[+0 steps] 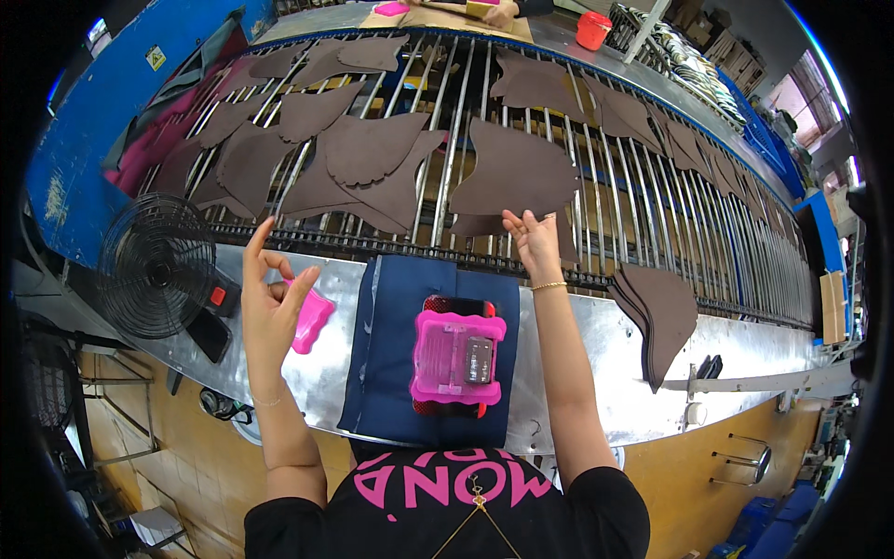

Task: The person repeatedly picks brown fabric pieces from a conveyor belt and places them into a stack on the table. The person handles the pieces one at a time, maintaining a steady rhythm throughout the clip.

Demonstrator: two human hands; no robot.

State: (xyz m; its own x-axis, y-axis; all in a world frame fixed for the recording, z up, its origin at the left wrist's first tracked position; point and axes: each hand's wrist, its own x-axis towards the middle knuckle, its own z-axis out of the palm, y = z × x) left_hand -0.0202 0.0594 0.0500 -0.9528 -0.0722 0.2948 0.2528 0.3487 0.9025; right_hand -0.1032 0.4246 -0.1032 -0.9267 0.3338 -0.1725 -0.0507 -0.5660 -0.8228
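Note:
My left hand (270, 312) is raised over the metal table edge, index finger stretched out and thumb apart, holding nothing. Behind it is a pink scalloped-edged piece (316, 319) on the table. At the front edge of the slatted conveyor, my right hand (535, 244) has its fingers apart, by the lower edge of a dark brown, curved flat piece (517, 172). Contact between them cannot be made out. Another brown piece (478, 225) shows partly beneath it. Between my forearms, a pink scalloped device (438, 359) with a clear window rests on dark blue cloth (382, 373).
Several more brown pieces (372, 154) lie across the conveyor rods (456, 140). A stack of brown pieces (663, 312) overhangs the table at right. A black fan (156, 265) and a phone (209, 335) are at left. Across the conveyor, another person's hand (501, 14) shows near a red bucket (593, 31).

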